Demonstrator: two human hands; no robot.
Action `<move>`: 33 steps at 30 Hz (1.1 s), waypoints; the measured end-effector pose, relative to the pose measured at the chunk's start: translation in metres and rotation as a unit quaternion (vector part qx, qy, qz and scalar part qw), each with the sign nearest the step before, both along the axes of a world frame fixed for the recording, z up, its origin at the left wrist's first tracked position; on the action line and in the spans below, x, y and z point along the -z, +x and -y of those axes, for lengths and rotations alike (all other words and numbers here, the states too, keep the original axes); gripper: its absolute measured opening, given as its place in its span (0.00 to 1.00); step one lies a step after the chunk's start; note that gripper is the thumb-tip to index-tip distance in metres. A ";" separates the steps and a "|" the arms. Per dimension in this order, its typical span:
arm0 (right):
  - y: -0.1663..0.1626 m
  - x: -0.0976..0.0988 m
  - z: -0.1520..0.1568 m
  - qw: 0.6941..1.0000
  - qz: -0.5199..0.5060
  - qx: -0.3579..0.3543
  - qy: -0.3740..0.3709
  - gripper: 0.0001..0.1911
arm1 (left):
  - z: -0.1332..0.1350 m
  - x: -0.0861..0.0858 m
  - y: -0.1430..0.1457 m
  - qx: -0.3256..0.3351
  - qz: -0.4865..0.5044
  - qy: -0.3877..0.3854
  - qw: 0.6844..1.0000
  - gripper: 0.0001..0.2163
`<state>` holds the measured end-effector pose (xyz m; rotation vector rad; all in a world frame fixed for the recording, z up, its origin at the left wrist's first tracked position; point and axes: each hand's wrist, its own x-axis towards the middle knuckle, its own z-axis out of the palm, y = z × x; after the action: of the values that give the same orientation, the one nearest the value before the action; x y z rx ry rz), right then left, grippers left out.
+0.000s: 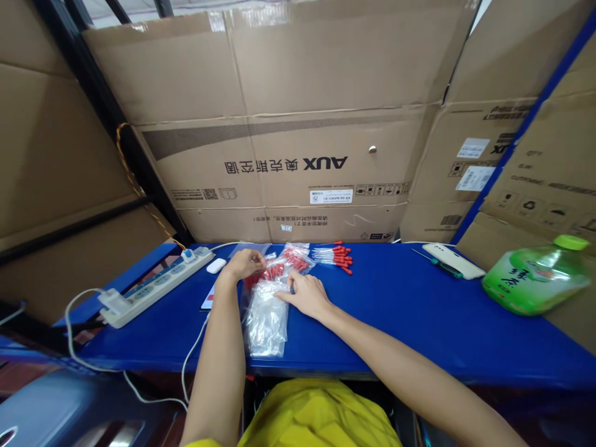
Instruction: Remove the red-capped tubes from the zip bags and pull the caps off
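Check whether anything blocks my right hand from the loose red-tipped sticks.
Nothing visible does: blue tabletop shows between your right hand and the loose red-tipped sticks. The filled bag lies beside that path, to the left.

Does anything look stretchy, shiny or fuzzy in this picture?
In the head view, the green bottle seems stretched towards the right edge; in that head view, white glints shine on the clear plastic bags; also in the head view, the smallest print on the cardboard is too fuzzy to read.
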<state>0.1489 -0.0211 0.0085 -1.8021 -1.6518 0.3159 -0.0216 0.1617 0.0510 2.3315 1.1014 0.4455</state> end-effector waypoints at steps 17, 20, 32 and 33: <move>0.002 -0.002 0.003 1.000 0.011 0.018 0.006 0.22 | 0.054 -0.035 0.050 -0.077 0.408 0.221 0.882 0.09; 0.016 -0.002 0.004 0.996 -0.033 0.047 0.073 0.17 | 0.056 -0.033 0.056 -0.061 0.439 0.188 0.876 0.10; 0.064 -0.019 -0.003 0.838 -0.513 -0.110 0.149 0.26 | 0.086 -0.018 0.084 0.188 0.303 0.179 0.917 0.09; 0.065 -0.020 -0.003 0.831 -0.526 -0.109 0.144 0.27 | 0.089 -0.017 0.086 0.212 0.284 0.183 0.917 0.08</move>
<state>0.2137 -0.0180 0.0282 -0.8779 -0.9903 0.9108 0.0646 0.0725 0.0680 2.4083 0.2376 1.1406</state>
